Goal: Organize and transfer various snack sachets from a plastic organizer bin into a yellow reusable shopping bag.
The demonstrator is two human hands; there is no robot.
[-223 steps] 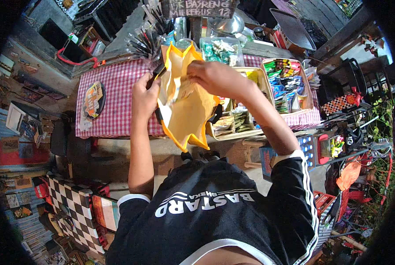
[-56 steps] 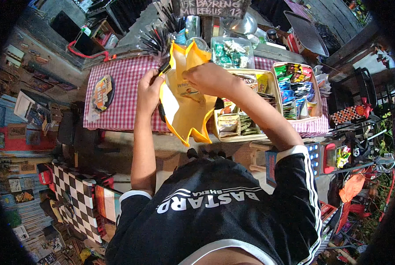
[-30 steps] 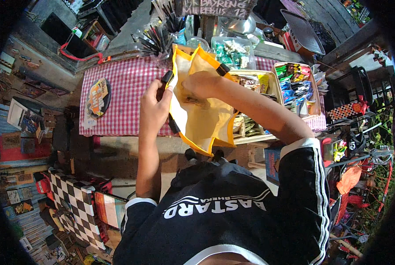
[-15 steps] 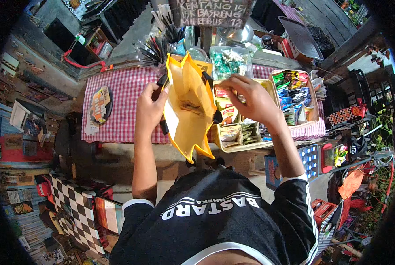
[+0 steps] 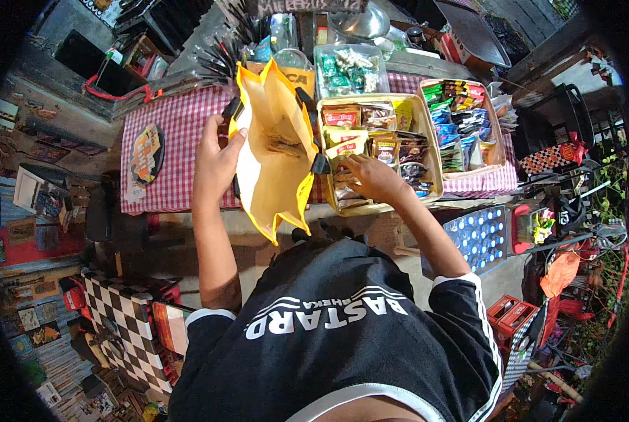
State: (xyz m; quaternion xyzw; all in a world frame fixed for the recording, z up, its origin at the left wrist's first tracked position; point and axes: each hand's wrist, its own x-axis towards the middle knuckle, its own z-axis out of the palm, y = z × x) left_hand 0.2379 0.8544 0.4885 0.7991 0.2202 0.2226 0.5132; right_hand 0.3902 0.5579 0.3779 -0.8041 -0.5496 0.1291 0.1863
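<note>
My left hand [image 5: 214, 158] grips the left rim of a yellow bag [image 5: 271, 204] with black handles and a pale lining. The bag stands open above the table edge, with some small dark shape low inside. My right hand [image 5: 376, 179] is outside the bag, in the near-left part of a cream divided basket [image 5: 434, 148] of assorted sachets [image 5: 383, 148]. Its fingers are bent down among the packets; what they grip, if anything, I cannot make out.
The checked cloth [image 5: 170, 112] carries a round sign [image 5: 144, 162], a second sachet basket [image 5: 497, 130], a clear tub [image 5: 349, 91] and bundled straws [image 5: 219, 67]. A bottle crate [image 5: 476, 235] stands at right, a chequered table [image 5: 117, 323] lower left, a chalkboard [image 5: 307, 5] at top.
My right hand has come out of the bag and moved down-right onto the sachets. My left hand still holds the bag, which has shifted slightly leftward in the picture.
</note>
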